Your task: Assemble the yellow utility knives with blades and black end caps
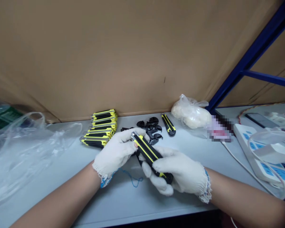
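Head view: cardboard wall [109,57] standing far, white bench [123,202] spanning scene, plastic bag [21,152] lying left, power strip [258,148] lying right. Utility knives [99,128] stacking far, black plastic parts [152,126] piling just right of them. Gloved left hand [115,152] and right hand [180,171] gripping yellow-black knife [148,155] near center, fingers closed around it. Risk: twisting grip letting knife slip, metal tip [133,136] snagging glove [118,158].
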A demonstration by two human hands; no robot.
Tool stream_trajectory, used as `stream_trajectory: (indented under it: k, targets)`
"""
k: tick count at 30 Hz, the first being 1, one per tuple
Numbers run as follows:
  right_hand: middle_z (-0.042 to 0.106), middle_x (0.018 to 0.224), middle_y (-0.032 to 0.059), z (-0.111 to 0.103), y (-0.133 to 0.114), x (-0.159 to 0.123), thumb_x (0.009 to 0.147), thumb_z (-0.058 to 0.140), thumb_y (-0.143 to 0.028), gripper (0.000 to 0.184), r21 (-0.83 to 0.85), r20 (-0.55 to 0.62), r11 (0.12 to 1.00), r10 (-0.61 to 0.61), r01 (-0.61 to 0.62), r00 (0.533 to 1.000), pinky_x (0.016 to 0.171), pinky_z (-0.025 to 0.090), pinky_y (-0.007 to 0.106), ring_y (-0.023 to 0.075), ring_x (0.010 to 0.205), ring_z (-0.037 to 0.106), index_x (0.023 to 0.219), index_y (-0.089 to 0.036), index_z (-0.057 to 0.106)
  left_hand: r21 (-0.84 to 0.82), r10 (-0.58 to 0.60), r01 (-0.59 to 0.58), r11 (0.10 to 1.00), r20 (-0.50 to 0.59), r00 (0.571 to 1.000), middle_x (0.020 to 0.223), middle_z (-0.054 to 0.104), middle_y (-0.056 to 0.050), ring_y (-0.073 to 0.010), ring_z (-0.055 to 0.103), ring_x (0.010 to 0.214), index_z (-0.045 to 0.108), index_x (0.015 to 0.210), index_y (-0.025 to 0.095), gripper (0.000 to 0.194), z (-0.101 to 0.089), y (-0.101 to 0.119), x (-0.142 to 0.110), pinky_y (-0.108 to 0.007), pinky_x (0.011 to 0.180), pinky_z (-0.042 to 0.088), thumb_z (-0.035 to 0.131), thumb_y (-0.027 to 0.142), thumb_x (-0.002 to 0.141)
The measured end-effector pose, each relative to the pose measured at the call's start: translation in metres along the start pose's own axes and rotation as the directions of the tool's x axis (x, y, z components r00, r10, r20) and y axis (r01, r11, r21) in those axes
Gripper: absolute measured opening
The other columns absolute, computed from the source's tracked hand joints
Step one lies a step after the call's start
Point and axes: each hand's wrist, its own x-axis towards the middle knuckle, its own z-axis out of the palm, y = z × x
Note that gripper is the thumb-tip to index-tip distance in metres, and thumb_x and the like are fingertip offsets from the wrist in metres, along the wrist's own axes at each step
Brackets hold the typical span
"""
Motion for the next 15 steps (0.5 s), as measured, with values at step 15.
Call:
stream_trajectory:
  k: [15]
  targets:
    - [0.071, 0.075, 0.003, -0.06, -0.093, -0.008, 0.087, 0.062, -0.022, 0.053, -0.874, -0.483, 0.391, -0.635, -0.289, 0.602, 0.048, 0.047, 0.028, 0.017, 0.05, 0.061, 0.139, -0.022, 0.068, 0.75, 0.391, 0.038, 0.661, -0.387, 0.835, 0.107, 0.081, -0.007, -0.027, 0.076, 0.1, 0.082, 0.114, 0.025, 0.031, -0.023, 0.075, -0.009, -0.042, 0.094, 0.061, 0.072, 0.048, 0.097]
